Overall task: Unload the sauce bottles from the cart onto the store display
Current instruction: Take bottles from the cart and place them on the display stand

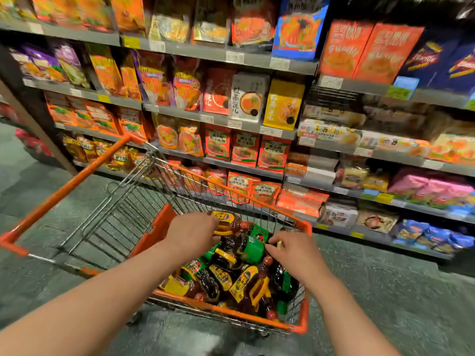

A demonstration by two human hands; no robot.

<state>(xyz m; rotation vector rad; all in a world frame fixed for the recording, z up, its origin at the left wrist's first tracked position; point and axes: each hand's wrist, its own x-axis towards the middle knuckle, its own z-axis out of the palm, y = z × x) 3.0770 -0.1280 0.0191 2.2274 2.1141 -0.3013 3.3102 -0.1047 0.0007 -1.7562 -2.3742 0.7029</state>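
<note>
An orange-trimmed wire cart [159, 235] stands in front of me, its basket filled with several dark sauce bottles [231, 278] with yellow and green labels and handles. My left hand [191, 233] reaches into the far side of the basket and grips a dark bottle with a yellow handle [227, 222]. My right hand [290, 249] is lower right, its fingers curled at a green-labelled bottle [254, 246]; whether it holds that bottle is hidden. The store shelving [231, 119] rises right behind the cart.
The shelves carry packed rows of orange, red and purple noodle packets and boxes, with price tags along the edges. The cart's orange handle bar [64, 191] runs to the left. Grey tiled floor [385, 291] lies around the cart.
</note>
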